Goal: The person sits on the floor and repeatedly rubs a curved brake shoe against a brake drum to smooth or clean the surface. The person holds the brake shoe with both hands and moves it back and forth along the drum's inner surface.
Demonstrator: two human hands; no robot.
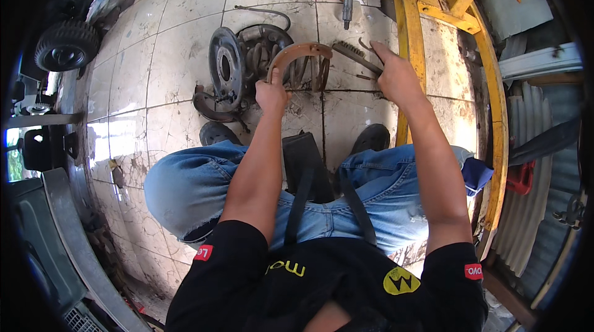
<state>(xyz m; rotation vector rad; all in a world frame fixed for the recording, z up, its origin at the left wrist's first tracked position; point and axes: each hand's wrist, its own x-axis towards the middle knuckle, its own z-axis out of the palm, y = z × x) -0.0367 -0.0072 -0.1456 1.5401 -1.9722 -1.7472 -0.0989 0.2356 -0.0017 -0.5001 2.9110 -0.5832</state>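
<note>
My left hand (271,95) is closed round one end of a curved, rust-brown brake shoe (299,50), which arches up and to the right. In my right hand (398,77) is a wire brush (356,56), its bristle end pointing left toward the shoe with a gap between them. A thin, dark curved piece shows beside my right fingers; I cannot tell whether it belongs to the brush. Just beyond my left hand, a round dark brake backing plate (218,75) stands tilted among other greasy brake parts. Another curved brake shoe (213,109) lies at its foot.
A yellow steel frame (406,29) runs along the right side. At the far middle, a metal shaft (348,1) sticks out of a hub. A small black wheel (67,46) is at the far left. Between my knees is a black box-like object (303,155).
</note>
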